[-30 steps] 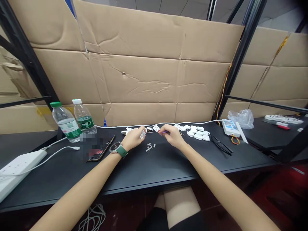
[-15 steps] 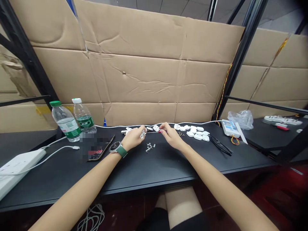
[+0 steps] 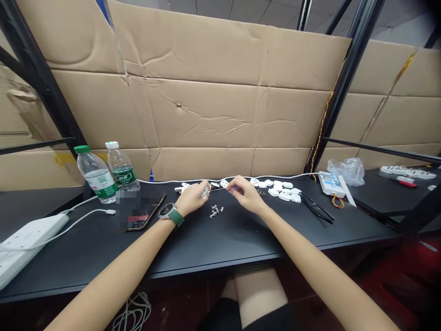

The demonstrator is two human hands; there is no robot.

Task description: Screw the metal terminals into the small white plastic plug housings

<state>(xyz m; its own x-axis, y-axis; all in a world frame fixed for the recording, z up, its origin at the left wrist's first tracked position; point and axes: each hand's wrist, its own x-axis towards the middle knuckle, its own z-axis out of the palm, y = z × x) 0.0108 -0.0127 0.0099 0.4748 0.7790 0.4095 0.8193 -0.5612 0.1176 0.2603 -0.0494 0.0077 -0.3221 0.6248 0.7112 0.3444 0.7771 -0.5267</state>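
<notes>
My left hand (image 3: 193,198), with a watch on its wrist, is closed around a small white plastic part (image 3: 206,193). In my right hand (image 3: 244,195) the fingers pinch the reddish-purple handle of a screwdriver (image 3: 235,187). Its thin shaft points left toward the white part; whether the tip touches it I cannot tell. Just behind the fingers lies a white oval piece with holes (image 3: 224,183). More white pieces (image 3: 185,185) lie left of my left hand. Several small grey parts (image 3: 215,211) are scattered in front of the hands, and tiny brass-coloured bits (image 3: 261,192) lie right of my right hand.
Several white rounded pieces (image 3: 284,196) and black-framed glasses (image 3: 317,209) lie to the right, near a white box (image 3: 331,185) and a plastic bag (image 3: 347,171). Leftward are two bottles (image 3: 99,181) (image 3: 123,172), a phone (image 3: 146,216) and a power strip (image 3: 29,243). Cardboard (image 3: 206,115) stands behind.
My right fingers have shifted slightly around the screwdriver handle, and more of its purple shows. My left hand keeps its hold on the white part. The whole view has drifted a little.
</notes>
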